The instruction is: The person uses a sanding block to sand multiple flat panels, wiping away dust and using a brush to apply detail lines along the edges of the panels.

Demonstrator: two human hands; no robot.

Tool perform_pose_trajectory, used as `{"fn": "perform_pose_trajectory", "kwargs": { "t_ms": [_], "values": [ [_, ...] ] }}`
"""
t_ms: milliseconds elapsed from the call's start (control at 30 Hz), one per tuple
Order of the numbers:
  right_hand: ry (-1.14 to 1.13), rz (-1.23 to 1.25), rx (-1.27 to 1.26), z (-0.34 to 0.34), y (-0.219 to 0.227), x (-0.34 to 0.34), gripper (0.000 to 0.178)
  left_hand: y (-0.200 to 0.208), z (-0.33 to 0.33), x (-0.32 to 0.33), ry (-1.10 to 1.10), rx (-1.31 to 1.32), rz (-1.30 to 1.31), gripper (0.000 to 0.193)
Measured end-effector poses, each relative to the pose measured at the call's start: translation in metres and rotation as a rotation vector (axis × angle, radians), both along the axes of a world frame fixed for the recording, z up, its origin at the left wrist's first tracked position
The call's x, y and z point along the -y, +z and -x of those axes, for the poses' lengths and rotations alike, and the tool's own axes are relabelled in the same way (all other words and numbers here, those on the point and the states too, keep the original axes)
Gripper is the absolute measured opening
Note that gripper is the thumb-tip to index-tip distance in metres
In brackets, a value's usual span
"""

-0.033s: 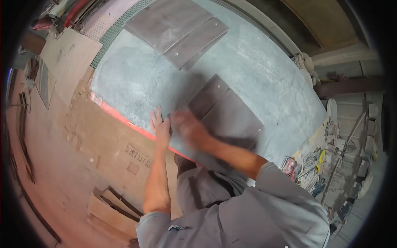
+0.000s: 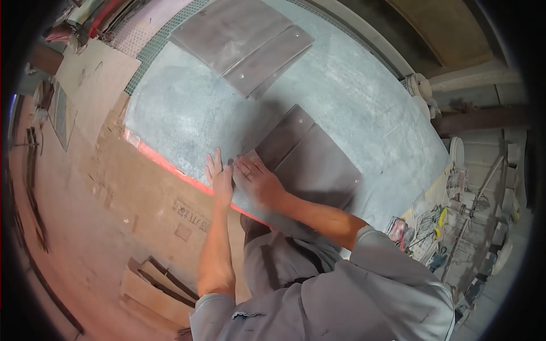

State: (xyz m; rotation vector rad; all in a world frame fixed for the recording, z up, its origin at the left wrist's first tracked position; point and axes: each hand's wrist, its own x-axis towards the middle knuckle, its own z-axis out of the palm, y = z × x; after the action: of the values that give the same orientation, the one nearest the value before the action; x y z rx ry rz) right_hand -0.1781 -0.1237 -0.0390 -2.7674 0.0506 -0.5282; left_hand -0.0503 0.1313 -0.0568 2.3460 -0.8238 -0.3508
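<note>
A dark grey-brown flat panel (image 2: 313, 162), with a fold line and small pale holes, lies on the pale blue-grey board (image 2: 170, 125) in front of me. At its left corner is my right hand (image 2: 259, 181), fingers bent and pressed together; anything under them is hidden. My left hand (image 2: 220, 173) is beside it, at the board's red near edge (image 2: 176, 169), with its fingers stretched out and spread. A tiny dark bit shows between the two hands, too small to name. Farther off lies a stack of similar grey-brown panels (image 2: 239, 37).
Brown cardboard (image 2: 153, 187) covers the area left of the board. Tools and cluttered items, including something yellow (image 2: 439, 224), sit at the right. A green mesh strip (image 2: 142, 74) borders the far left side. Brown strips (image 2: 165, 278) lie at lower left.
My right hand was smeared by motion and now shows sharply at the panel's left corner, in nearly the same place. The left hand has barely moved.
</note>
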Motion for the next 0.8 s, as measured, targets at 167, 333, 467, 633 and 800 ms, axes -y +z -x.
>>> {"fn": "perform_pose_trajectory", "kwargs": {
  "t_ms": [167,333,467,633,800],
  "values": [
    [-0.294,0.098,0.085,-0.025,0.038,0.050,0.045,0.042,0.011,0.012,0.092,-0.092,0.062,0.040],
    [0.072,-0.219,0.060,0.041,0.014,-0.015,0.044,0.027,0.007,0.010,0.031,-0.129,0.067,0.038],
    [-0.236,0.029,-0.002,0.078,0.015,0.050,0.047,0.035,0.008,0.021,0.056,-0.141,0.073,0.039],
    [-0.051,-0.625,-0.017,0.165,0.035,-0.070,0.047,0.020,0.005,0.011,-0.001,-0.069,0.045,0.038],
    [-0.645,-0.057,-0.057,0.198,0.059,0.058,0.047,0.003,0.001,-0.005,-0.010,-0.044,0.098,0.040]
  ]
}}
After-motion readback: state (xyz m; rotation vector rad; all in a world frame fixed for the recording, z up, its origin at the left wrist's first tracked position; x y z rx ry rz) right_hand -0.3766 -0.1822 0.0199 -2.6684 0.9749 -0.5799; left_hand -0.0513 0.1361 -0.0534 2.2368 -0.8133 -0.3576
